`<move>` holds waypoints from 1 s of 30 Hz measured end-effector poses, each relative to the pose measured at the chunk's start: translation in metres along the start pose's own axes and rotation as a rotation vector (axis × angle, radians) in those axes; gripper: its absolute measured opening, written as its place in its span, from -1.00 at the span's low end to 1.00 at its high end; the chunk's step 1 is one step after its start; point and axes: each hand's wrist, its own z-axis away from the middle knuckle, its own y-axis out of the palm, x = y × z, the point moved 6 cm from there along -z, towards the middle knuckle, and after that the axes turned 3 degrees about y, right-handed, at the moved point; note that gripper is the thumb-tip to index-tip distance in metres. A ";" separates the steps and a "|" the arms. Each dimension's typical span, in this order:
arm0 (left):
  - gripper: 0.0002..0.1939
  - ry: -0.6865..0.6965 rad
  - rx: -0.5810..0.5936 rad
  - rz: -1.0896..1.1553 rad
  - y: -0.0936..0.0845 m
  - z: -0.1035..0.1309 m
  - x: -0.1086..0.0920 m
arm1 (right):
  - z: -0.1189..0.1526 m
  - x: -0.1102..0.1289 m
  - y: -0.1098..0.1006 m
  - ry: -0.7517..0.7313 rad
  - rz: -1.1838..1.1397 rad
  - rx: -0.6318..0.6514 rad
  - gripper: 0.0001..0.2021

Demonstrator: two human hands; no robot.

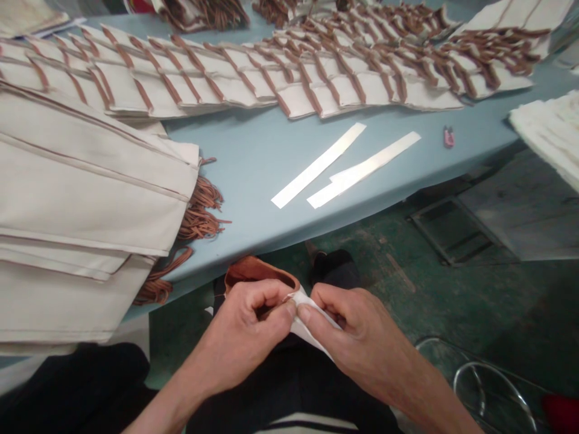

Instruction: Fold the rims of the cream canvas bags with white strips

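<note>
Low in the middle of the head view, above my lap, both hands meet at a piece of white fabric (312,330) joined to a brown leather-like part (257,269). My left hand (253,337) pinches its edge between thumb and forefinger, where the white meets the brown. Right beside it, my right hand (350,334) grips the white fabric, thumb on top and fingers curled beneath. The thumb tips nearly touch. Whatever small item may lie between the fingertips is too small to make out.
Two white strips (319,166) (366,172) and a pink clipper (449,137) lie on the blue table (244,150). Overlapping white pieces with brown edging (294,99) line its back. Large cream panels (90,175) with brown cords (201,211) are stacked left. A metal-framed stool (493,386) stands lower right.
</note>
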 end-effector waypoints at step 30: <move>-0.75 0.232 -0.141 -0.190 0.001 0.013 -0.016 | -0.007 -0.008 0.056 0.172 -1.126 0.247 -0.63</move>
